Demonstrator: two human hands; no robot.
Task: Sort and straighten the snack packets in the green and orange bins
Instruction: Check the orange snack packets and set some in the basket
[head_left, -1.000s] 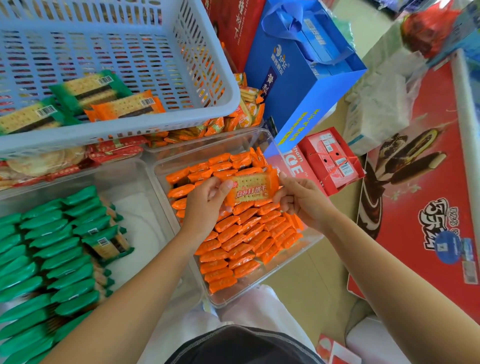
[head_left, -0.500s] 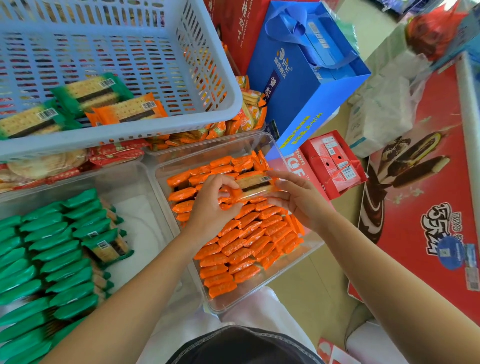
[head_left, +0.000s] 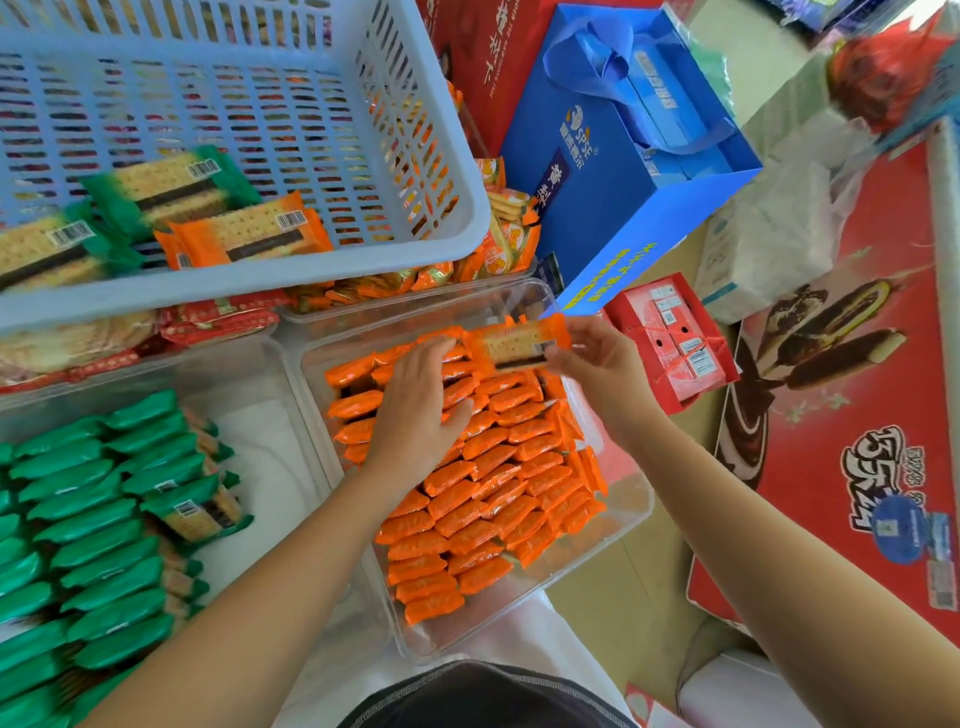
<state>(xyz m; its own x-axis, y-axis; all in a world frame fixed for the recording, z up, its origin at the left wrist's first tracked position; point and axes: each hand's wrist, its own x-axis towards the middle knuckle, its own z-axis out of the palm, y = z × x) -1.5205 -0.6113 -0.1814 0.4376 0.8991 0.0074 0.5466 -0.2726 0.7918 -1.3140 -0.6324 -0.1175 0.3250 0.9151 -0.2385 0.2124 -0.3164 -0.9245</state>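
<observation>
A beige shop floor is crowded with a blue paper gift bag (head_left: 613, 171) and a big red ice-cream carton (head_left: 857, 415). On it two bins stand side by side. The right clear plastic bin (head_left: 631, 512) holds rows of orange snack packets (head_left: 493, 493). The left clear plastic bin (head_left: 270, 467) holds green snack packets (head_left: 88, 519). The left hand (head_left: 415, 415) lies flat on the orange rows, fingers straight. The right hand (head_left: 597, 364) pinches one orange biscuit packet (head_left: 514, 343) by its end, above the far end of the right bin. Behind the bins, a pale blue lattice basket (head_left: 426, 156) contains a few packets.

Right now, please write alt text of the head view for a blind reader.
The right hand holds one orange cracker packet over a clear bin of orange packets; the left hand rests flat on them. Green packets sit in the neighbouring bin.
</observation>
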